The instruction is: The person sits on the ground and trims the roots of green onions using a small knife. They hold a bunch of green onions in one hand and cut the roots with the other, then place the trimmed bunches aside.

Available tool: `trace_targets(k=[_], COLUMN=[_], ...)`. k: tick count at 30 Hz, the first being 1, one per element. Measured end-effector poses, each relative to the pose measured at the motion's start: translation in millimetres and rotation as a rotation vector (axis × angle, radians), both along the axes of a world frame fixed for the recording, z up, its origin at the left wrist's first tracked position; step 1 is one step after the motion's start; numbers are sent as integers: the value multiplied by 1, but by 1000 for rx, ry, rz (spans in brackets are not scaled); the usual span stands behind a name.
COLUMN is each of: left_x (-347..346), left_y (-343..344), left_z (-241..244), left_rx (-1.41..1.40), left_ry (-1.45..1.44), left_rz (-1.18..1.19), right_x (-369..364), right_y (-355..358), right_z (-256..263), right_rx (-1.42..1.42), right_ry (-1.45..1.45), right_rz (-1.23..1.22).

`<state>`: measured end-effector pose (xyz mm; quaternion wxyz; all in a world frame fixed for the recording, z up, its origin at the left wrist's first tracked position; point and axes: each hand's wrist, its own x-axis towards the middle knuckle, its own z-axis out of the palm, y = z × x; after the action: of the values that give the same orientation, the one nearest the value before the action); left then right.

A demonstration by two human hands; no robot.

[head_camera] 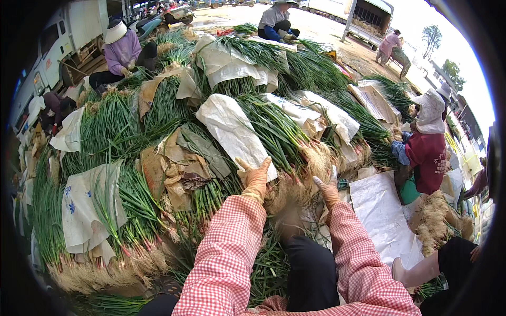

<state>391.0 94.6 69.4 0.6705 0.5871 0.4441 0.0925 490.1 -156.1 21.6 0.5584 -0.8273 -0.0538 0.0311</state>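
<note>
My left hand [254,178], in an orange glove, reaches to the lower end of a white woven sack sheet [231,128], its thumb and fingers spread. My right hand [329,189], in a similar glove with greyish fingertips, is at the root ends on the other side, fingers apart. Between and beyond the hands lies a bundle of green onions [276,136], leaves pointing away and shaggy pale roots [316,160] towards me. Whether either palm presses on the bundle is hard to see. Red-and-white checked sleeves cover both my forearms.
More onion bundles [138,213] are heaped left and ahead, partly under sack sheets [93,209] and brown paper [180,166]. A white sheet [381,213] lies at right, beside a seated person in maroon [429,158]. Other people work around the heap; trucks [71,43] stand behind.
</note>
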Motion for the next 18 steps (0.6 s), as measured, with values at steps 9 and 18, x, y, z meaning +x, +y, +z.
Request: trace_targets(k=[9, 18], left_x=[-9, -172], left_y=[71, 186], left_z=[-49, 17], left_rx=[363, -16], left_ry=[-405, -814], left_rz=[-53, 329], right_x=[-2, -44], right_y=[104, 147], right_z=[32, 78], right_rx=[730, 419], right_ry=[235, -38], right_rz=[21, 517])
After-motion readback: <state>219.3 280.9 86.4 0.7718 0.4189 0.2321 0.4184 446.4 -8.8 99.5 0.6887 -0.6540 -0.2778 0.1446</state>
